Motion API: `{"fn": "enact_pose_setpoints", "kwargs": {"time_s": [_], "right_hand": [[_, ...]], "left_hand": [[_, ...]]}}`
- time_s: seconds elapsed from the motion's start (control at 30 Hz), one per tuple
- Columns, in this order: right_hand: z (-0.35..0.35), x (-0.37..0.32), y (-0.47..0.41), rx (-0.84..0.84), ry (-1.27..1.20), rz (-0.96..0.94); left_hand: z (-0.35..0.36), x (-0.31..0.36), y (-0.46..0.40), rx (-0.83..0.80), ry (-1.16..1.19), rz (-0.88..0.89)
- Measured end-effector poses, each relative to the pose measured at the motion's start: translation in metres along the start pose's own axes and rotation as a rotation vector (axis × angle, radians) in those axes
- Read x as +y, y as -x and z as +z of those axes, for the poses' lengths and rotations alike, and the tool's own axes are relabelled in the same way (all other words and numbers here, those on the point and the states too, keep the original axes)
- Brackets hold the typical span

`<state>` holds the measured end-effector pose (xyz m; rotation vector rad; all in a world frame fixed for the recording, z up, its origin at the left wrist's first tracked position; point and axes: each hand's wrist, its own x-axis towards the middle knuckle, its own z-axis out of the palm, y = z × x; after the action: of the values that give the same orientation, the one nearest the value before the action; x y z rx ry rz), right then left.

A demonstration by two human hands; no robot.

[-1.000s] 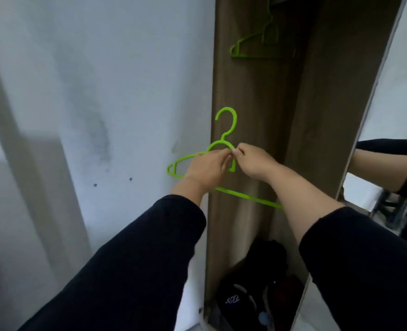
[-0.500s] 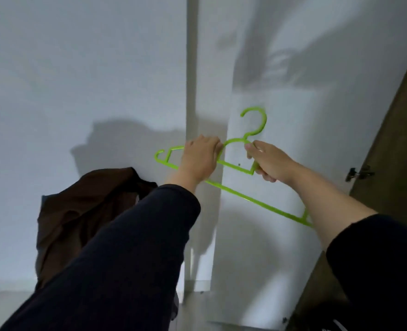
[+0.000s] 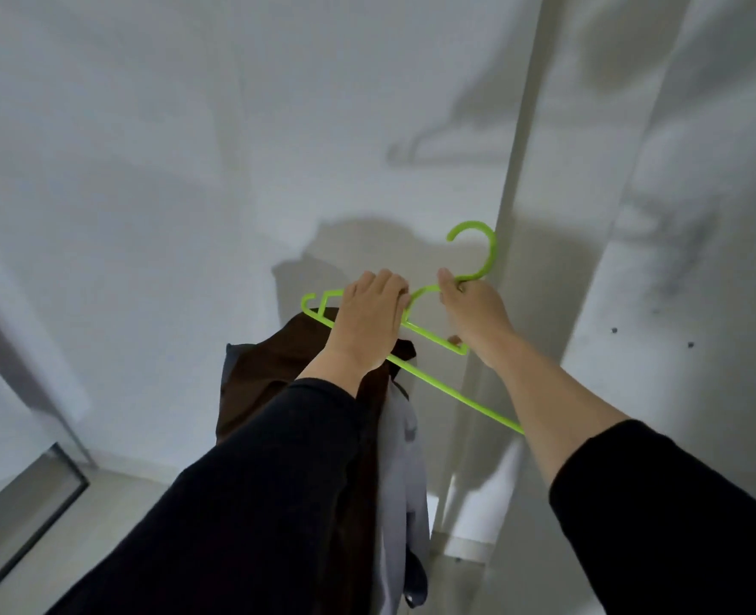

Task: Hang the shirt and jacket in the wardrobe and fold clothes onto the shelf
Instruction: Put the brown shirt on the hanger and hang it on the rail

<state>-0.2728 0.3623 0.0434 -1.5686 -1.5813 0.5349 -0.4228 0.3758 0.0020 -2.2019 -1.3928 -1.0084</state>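
"Two hands on one item: the left hand (image 3: 369, 312) is curled over the shoulder bar of the lime-green plastic clothes hanger (image 3: 438, 344), and the right hand (image 3: 473, 310) pinches its neck just below the hook."

"Why held that way?"

"My judgement: the spread grip keeps the hanger level and its hook free, ready to take a garment. It is raised just above the dark brown jacket (image 3: 278, 370), which hangs against the white wall (image 3: 189, 170). A pale grey shirt (image 3: 400, 459) hangs beside the jacket, partly behind the left black sleeve (image 3: 251, 503). Neither garment is on the hanger yet, and what they hang from is hidden."

"Changes since the earlier frame?"

"A second ago the hanger was held before the open wooden wardrobe, hands close together at its neck. The view has since swung left, the wardrobe is out of sight, the hands have moved apart, and the jacket is now directly beneath them."
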Motion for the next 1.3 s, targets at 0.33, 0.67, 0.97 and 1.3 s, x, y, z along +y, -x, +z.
{"fn": "enact_pose_setpoints", "kwargs": {"time_s": [0.33,0.67,0.97,1.3], "right_hand": [[0.040,0.042,-0.023,0.257,0.330,0.063],[0.040,0.058,-0.027,0.333,0.272,0.075],[0.013,0.034,-0.021,0.351,0.153,0.010],[-0.022,-0.001,0.008,0.331,-0.036,-0.108]], "left_hand": [[0.066,-0.067,0.029,-0.394,-0.043,-0.519],[0.068,-0.081,0.003,-0.234,-0.014,-0.729],[0.010,-0.087,-0.009,-0.171,0.073,-0.798],[-0.053,-0.089,-0.022,-0.017,0.218,-0.866]]}}
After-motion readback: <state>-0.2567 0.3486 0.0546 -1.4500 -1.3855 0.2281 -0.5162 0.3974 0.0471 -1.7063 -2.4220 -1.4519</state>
